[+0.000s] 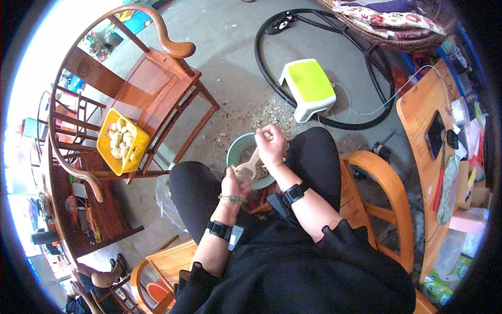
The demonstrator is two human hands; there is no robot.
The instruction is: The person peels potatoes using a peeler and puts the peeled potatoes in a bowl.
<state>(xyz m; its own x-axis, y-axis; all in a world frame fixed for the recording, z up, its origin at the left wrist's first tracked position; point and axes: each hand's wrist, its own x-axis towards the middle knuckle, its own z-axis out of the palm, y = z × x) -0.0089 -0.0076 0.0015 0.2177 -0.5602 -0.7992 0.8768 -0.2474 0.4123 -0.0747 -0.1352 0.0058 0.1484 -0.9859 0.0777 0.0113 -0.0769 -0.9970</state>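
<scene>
My right hand (pixel 270 144) is closed around the handle of a pale spoon-shaped tool (pixel 253 161), probably wooden. The tool slants down toward my left hand (pixel 234 183), its broad head beside the thumb. My left hand is curled and partly blurred. Something tan shows at its fingers under the tool's head, but what it is and how it is held are unclear. Below both hands, between my knees, stands a green basin (pixel 234 151) with brownish scraps inside. My right forearm and hand cover part of its rim.
Brown shavings (pixel 270 115) litter the concrete floor. A yellow plastic basket (pixel 137 155) of pale tuber-like pieces (pixel 121 137) rests on a wooden armchair (pixel 145 90). A green-topped stool (pixel 311 80) stands inside a black ring frame (pixel 259 59). A wooden table (pixel 415 114) holds a phone (pixel 434 133). Another person's leg (pixel 104 278) shows lower left.
</scene>
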